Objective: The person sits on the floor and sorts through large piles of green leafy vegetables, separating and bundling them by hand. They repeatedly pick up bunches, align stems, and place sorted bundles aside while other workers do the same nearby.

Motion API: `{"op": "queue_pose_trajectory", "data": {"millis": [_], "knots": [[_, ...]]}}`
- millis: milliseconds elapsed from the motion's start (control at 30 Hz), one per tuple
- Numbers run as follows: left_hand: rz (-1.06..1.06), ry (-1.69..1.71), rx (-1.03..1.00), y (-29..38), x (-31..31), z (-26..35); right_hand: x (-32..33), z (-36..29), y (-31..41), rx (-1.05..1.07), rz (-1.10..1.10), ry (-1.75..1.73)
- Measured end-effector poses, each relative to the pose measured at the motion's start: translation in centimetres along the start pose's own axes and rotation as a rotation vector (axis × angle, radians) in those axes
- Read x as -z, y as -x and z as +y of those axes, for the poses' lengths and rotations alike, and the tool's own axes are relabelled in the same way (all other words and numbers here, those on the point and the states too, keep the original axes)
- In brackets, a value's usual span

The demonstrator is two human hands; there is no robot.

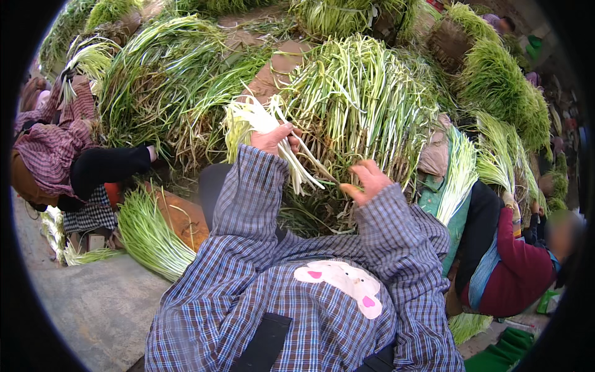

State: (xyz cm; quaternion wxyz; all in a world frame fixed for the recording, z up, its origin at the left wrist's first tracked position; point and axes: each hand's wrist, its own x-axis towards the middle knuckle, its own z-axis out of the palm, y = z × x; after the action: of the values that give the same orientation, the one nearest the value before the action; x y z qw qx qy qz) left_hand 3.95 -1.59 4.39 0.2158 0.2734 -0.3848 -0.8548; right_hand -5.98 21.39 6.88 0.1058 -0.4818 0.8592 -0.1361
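My left hand (275, 140) grips a small bunch of pale stalks (297, 168), which look like garlic greens or young leeks. The white ends point down to the right, and pale leaves fan out beyond my wrist. Slanting out of the same fist is a single stalk (317, 160) with a browned tip. My right hand (369, 180) has thumb and fingers together at that tip, its other fingers partly curled. Just beyond both hands lies a large heap of the same greens (358, 102), with soil and dry brown sheaths among the lower ends.
Another green heap (172, 79) spreads at the left. A sorted bundle (155, 235) rests by my left side, and another bundle (458, 172) lies on green cloth (427, 200) at my right. Co-workers sit close: one in a checked sleeve (56, 149), another in a maroon top (520, 260).
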Motion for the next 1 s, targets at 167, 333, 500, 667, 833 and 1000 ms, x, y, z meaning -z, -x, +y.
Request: {"op": "queue_pose_trajectory", "data": {"millis": [167,333,500,667,833,1000], "knots": [[-0.018,0.048,0.099,0.1,-1.0,-1.1,-3.3,-2.3,-2.8,-0.138,-0.100,-0.281],[-0.005,0.089,0.056,-0.5,-0.1,-1.7,-5.1,-1.3,-3.1,-0.070,0.063,-0.819],[-0.009,0.161,0.130,-1.3,1.0,-2.5,-4.1,-1.7,-2.7,-0.185,-0.167,-1.095],[-0.100,0.194,0.100,-1.1,0.3,-2.8,-4.0,-2.1,-2.8,-0.263,-0.174,-1.271],[-0.219,-0.033,0.120,0.5,-1.7,-4.9,-4.5,-1.9,-3.0,-0.346,-0.101,-1.255],[-0.419,0.008,0.112,0.6,-1.7,-5.6,-4.6,-1.8,-2.9,-0.381,-0.067,-1.111]]}}
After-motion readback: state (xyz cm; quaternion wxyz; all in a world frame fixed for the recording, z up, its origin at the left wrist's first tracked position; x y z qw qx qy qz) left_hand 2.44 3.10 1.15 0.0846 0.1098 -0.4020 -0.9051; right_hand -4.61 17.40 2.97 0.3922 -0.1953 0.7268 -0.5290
